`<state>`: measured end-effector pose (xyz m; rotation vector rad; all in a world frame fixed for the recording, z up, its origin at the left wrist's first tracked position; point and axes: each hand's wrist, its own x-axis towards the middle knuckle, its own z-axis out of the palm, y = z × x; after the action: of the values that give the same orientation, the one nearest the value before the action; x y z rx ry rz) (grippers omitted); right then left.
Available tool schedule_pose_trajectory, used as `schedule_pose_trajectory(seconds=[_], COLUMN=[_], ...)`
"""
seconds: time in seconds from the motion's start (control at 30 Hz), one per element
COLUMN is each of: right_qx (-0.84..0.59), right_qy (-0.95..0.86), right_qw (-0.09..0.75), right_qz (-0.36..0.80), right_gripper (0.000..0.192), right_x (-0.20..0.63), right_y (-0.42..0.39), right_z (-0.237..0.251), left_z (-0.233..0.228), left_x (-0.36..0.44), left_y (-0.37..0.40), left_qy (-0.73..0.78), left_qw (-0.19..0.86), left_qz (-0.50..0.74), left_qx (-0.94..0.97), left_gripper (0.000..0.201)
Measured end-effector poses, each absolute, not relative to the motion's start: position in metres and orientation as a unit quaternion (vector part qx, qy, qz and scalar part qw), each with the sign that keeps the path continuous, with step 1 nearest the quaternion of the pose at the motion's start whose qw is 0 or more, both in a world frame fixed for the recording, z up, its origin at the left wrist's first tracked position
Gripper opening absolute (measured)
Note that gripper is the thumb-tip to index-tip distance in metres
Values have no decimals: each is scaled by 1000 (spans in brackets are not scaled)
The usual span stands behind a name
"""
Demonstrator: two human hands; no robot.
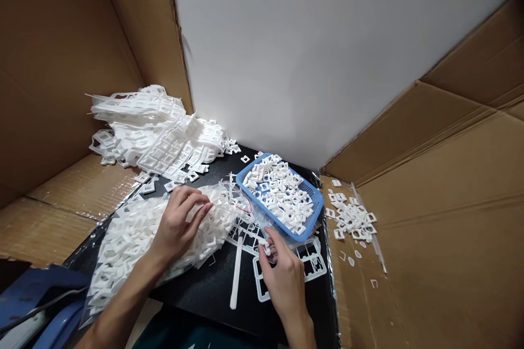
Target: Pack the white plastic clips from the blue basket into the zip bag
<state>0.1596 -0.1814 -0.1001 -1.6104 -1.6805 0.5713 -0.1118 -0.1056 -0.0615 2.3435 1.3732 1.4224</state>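
Two hands at the clear bag of white plastic clips.

Your left hand [178,223] is closed on the mouth of the bag [135,240], pinching its thin film; it looks soft, slippery and light but bulky, so hold the gathered film rather than the clips. Your right hand [282,272], just right of the bag's mouth, pinches one small clip [265,245] between its fingertips; stiff, tiny, easily dropped. Beyond the bag's mouth sits the blue basket [313,196] of clips. Behind the bag lies a heap of uncut frames [155,131]; far right, loose clips [352,218] on cardboard.
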Motion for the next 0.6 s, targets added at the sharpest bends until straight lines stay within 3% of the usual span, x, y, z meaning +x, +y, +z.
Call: schedule_pose_trajectory(seconds=[0.1,0.27,0.4,0.6], right_qx=[-640,-525,-525,-560], right_qy=[-555,-387,-332,-385], right_qw=[404,531,557,515], right_qz=[346,541,551,522], right_gripper=[29,25,29,24], right_x=[156,156,154,148], right_y=[-179,-176,-177,-176], right_z=[-105,-100,-97,-99], left_z=[-62,-63,-63,-62], left_x=[-111,-110,-110,-110], left_y=[-105,-105,-104,-105], left_qy=[450,455,456,455], left_qw=[37,40,44,47], left_qz=[463,461,460,457], left_qx=[763,761,761,763], left_gripper=[10,9,9,9])
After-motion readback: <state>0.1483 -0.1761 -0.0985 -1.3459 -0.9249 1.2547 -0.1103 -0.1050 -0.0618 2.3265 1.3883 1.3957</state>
